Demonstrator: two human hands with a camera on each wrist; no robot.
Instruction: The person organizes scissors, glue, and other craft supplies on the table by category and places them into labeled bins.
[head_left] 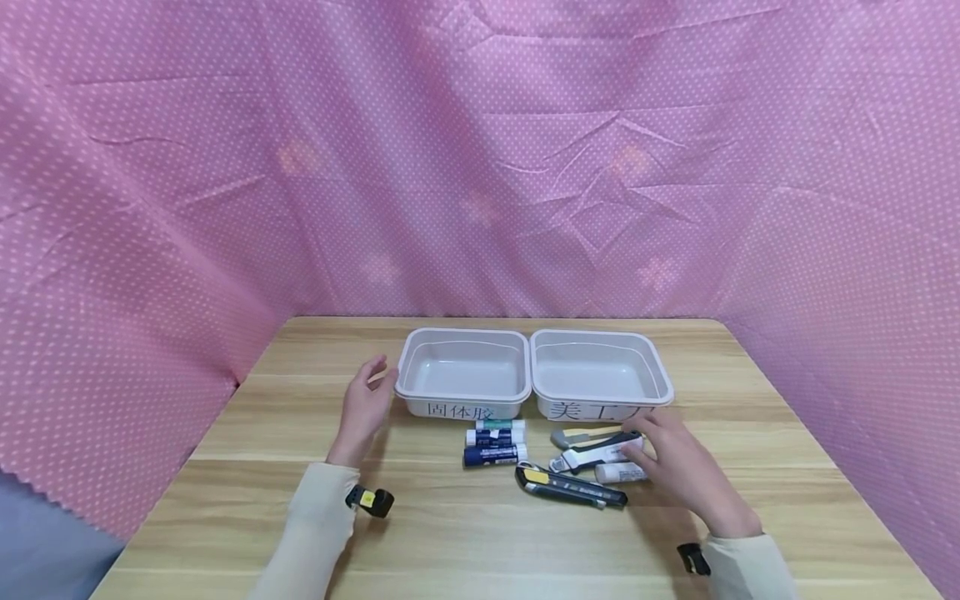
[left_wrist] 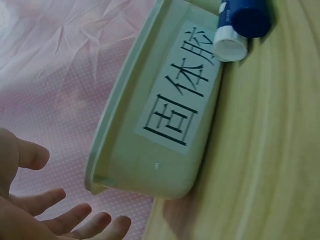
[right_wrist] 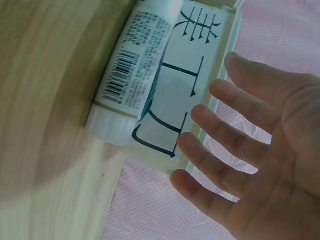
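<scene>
My left hand [head_left: 363, 408] is at the left end of a white plastic bin [head_left: 462, 398], fingers apart and holding nothing. The left wrist view shows those fingers spread near the bin's corner. Over the right end of a small pile hovers my right hand [head_left: 678, 462], its fingers extended and the palm bare in the right wrist view. Below it lie a white glue stick [head_left: 619, 472], a white and black utility knife [head_left: 596, 454] and a yellow and grey utility knife [head_left: 581, 436]. A black utility knife with a yellow patch [head_left: 570, 486] lies nearer the front.
A second white bin [head_left: 603, 406] stands against the first one's right side. Both carry printed Chinese labels on their front walls. Several glue sticks [head_left: 495, 454] with blue or green bodies lie before the left bin. Pink dotted cloth [head_left: 480, 167] hangs behind the wooden table [head_left: 450, 550].
</scene>
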